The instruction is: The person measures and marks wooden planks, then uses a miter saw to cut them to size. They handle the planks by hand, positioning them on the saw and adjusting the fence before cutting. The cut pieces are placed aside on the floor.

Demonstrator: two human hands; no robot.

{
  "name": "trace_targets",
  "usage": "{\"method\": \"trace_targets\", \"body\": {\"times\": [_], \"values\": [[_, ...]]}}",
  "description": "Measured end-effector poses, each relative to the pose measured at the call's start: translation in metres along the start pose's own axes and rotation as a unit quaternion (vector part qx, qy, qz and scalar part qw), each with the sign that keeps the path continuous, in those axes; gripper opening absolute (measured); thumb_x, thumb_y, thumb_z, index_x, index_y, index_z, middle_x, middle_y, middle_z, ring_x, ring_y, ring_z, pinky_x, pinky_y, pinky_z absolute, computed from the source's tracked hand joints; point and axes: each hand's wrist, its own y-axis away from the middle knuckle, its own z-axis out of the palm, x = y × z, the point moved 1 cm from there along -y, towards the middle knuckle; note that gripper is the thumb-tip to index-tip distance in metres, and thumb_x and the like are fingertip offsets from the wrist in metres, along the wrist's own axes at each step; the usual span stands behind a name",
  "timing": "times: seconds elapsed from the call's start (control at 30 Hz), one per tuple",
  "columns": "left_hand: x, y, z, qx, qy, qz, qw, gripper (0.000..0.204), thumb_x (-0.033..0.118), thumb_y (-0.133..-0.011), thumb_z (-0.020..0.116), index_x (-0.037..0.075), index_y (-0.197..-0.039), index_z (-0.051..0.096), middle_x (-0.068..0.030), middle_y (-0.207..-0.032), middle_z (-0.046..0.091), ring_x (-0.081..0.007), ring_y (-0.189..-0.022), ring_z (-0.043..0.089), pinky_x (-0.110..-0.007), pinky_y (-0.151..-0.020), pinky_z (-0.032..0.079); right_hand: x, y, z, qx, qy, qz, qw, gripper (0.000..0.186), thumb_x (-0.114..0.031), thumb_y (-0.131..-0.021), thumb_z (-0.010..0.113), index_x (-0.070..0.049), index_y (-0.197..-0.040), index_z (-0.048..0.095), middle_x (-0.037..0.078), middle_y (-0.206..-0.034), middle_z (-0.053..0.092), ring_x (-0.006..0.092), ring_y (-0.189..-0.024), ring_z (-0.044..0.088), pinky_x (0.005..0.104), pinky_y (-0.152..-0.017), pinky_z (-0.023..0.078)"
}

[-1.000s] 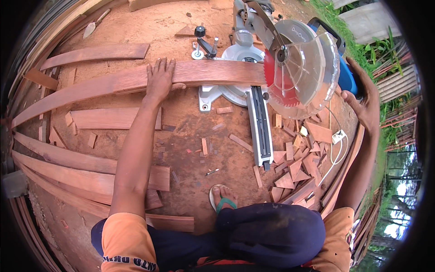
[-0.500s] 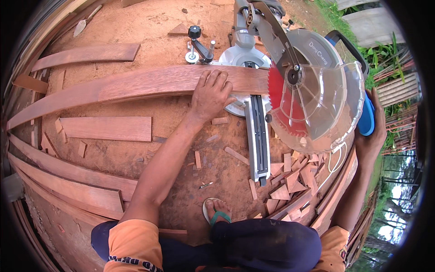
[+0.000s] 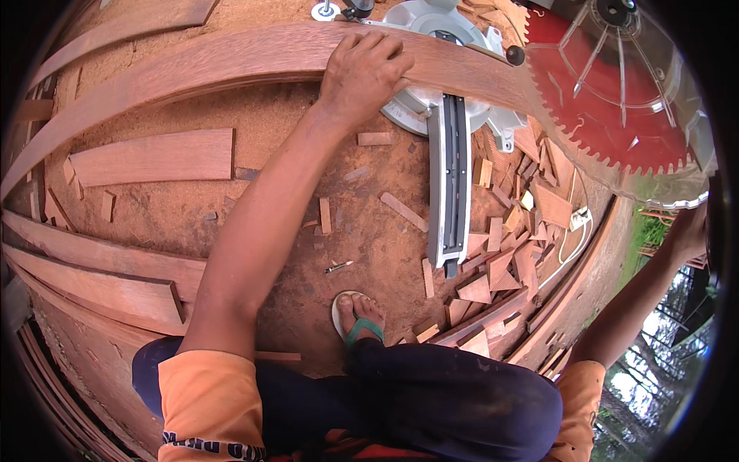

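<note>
A long, curved reddish board lies across the pale metal base of a mitre saw. My left hand grips it from above with curled fingers, left of the slide rail. The red toothed blade, behind a clear guard, looms at the upper right beside the board's right end. At the right rim my right hand is closed round the saw's handle, most of which is hidden by the dark edge of the picture. A clamp stands behind the board.
More planks lie at the left, a short board beside them. Offcuts are heaped at the right near a white cable and socket. My sandalled foot rests on the dirt-covered ground below the saw.
My left hand has slid right along the board and curled its fingers. My right hand has closed on the handle. The view has shifted, with the board higher and the blade larger.
</note>
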Motion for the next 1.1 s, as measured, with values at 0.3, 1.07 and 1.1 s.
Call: {"method": "trace_targets", "body": {"times": [0.3,1.07,1.1], "values": [[-0.005,0.002,-0.018,-0.001,0.056,0.029,0.998,0.033,0.023,-0.073,0.082,0.013,-0.101,0.066,-0.0051,-0.107,0.061,-0.0255,-0.111,0.059,-0.042,-0.093,0.045,0.034,0.196,0.143,-0.386,0.043,0.033,0.921,0.083,-0.044,-0.086,0.082,0.000,-0.149,0.049,0.020,-0.148,0.055,0.0352,-0.139,0.051,0.0470,-0.111,0.043],[0.000,-0.001,-0.012,-0.060,0.022,0.020,0.998,0.029,0.023,-0.079,0.080,0.012,-0.102,0.065,-0.0006,-0.118,0.064,-0.0201,-0.118,0.058,-0.041,-0.098,0.044,0.069,0.178,0.079,-0.176,0.045,0.202,0.962,0.044,-0.024,-0.097,0.071,0.001,-0.133,0.063,0.016,-0.124,0.070,0.0262,-0.117,0.064,0.0389,-0.103,0.049],[-0.002,0.000,-0.015,-0.066,0.010,0.015,0.998,0.028,0.020,-0.081,0.078,0.011,-0.104,0.066,-0.0013,-0.119,0.064,-0.0202,-0.120,0.058,-0.041,-0.099,0.044,0.037,0.159,0.046,-0.052,-0.049,0.229,0.971,0.032,-0.011,-0.103,0.062,0.005,-0.130,0.065,0.015,-0.120,0.073,0.0215,-0.112,0.068,0.0349,-0.100,0.051]]}}
